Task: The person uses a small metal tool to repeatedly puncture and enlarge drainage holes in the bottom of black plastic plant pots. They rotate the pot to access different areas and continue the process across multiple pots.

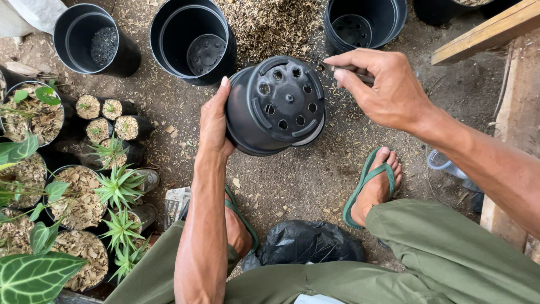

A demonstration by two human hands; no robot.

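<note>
here the person is crouching over bare ground scattered with husks, and the left hand (215, 121) is gripping a black plastic pot (275, 105) by its side, fingers curled round the wall and the thumb hidden behind it. the pot is being held tipped on its side, off the ground, so that its underside with the ring of drain holes is facing up toward the camera; it looks as if it is turned that way so the holes can be reached. the right hand (382, 84) is closing in a pinch around a thin dark tool (351, 71), and the tool's end is lying just at the pot's upper right rim, near the holes; what kind of tool it is cannot be told. beyond the hands, three empty black pots are standing upright, one at the top left (93, 39), one in the middle (194, 39) and one at the top right (363, 22), each showing its holed bottom from inside. to the left, filled pots (79, 197) of husk are holding small spiky green plants (119, 186), grouped close together. a black plastic bag (309, 242) is lying between the person's feet, which are wearing green sandals (365, 186), and a wooden plank (489, 31) is running along the upper right.
</note>
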